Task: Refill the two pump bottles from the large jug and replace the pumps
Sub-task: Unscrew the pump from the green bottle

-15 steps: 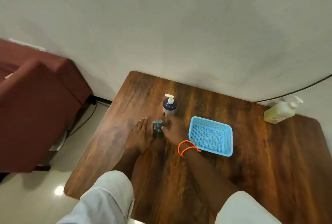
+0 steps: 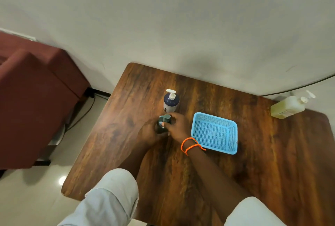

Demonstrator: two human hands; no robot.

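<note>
A small dark green pump bottle (image 2: 161,127) stands near the middle of the wooden table (image 2: 272,162). My left hand (image 2: 148,133) grips its body from the left. My right hand (image 2: 176,125) pinches the grey-green pump head (image 2: 165,117) on top. Just behind it stands a dark blue pump bottle (image 2: 171,101) with a white pump on. The large jug (image 2: 288,107) of yellowish liquid, with a white pump, stands at the table's far right corner by the wall.
A light blue perforated plastic basket (image 2: 214,132) lies right of my hands. A dark red sofa (image 2: 32,99) stands left of the table, with cables on the floor beside it. The wall runs along the table's far edge.
My left hand has closed in from lying beside the green bottle to gripping it. My right hand has shifted onto the pump head.
</note>
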